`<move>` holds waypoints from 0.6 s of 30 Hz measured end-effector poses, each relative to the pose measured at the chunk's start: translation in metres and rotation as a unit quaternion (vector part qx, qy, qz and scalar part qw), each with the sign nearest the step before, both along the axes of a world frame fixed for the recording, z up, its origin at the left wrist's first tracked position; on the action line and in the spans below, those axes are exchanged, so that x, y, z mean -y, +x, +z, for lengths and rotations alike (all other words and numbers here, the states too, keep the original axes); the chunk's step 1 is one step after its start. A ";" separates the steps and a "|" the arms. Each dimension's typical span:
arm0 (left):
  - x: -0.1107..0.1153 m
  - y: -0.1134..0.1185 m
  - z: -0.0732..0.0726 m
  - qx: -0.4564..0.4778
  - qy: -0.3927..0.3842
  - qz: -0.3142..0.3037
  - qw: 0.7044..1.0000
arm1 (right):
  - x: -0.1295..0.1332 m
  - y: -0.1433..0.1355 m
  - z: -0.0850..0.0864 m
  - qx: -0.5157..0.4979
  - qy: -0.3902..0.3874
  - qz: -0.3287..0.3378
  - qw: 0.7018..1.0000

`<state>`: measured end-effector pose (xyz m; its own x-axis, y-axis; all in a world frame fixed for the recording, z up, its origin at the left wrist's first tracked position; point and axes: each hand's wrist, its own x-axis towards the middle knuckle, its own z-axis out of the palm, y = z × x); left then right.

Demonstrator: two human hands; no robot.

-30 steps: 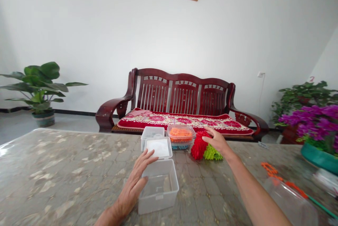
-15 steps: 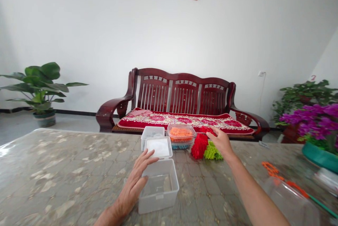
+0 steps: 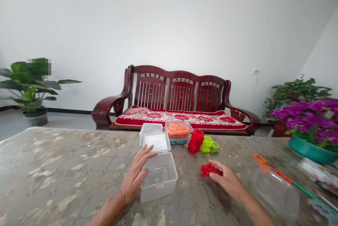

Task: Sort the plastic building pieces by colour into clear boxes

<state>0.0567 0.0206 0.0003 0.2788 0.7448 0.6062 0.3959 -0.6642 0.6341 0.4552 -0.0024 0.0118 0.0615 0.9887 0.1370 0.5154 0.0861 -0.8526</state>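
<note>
Plenty to watch! Pinching small red pieces (image 3: 205, 170) with the right hand (image 3: 229, 180), thumb and fingers closed on them, apparently off the tabletop (image 3: 79, 183), to the right of the open clear box (image 3: 158, 195). Over at the left hand (image 3: 137, 170), fingers loosely apart by the box's edge, contact hard to tell. Pinch firmly enough, keep the wrist steady, stay clear of the red stack (image 3: 195, 142).
</note>
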 end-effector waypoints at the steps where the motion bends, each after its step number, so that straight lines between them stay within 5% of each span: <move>1: 0.000 0.000 0.000 0.000 -0.002 0.001 1.000 | 0.003 -0.001 -0.001 0.005 -0.010 0.009 1.000; 7: 0.001 0.002 0.002 0.004 -0.007 0.004 1.000 | 0.008 0.002 -0.003 0.031 -0.078 0.045 0.995; 11: 0.002 0.003 0.004 0.011 -0.011 -0.001 1.000 | -0.010 0.003 0.005 0.041 -0.029 0.003 0.999; 18: 0.001 0.005 0.004 0.025 -0.009 -0.001 1.000 | -0.079 -0.012 0.074 0.190 0.163 -0.020 0.968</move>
<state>0.0621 0.0192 0.0045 0.2499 0.7558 0.6052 0.3631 -0.6526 0.6651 0.4427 0.0769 0.0860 -0.0167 0.8873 0.4609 0.7945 0.2917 -0.5326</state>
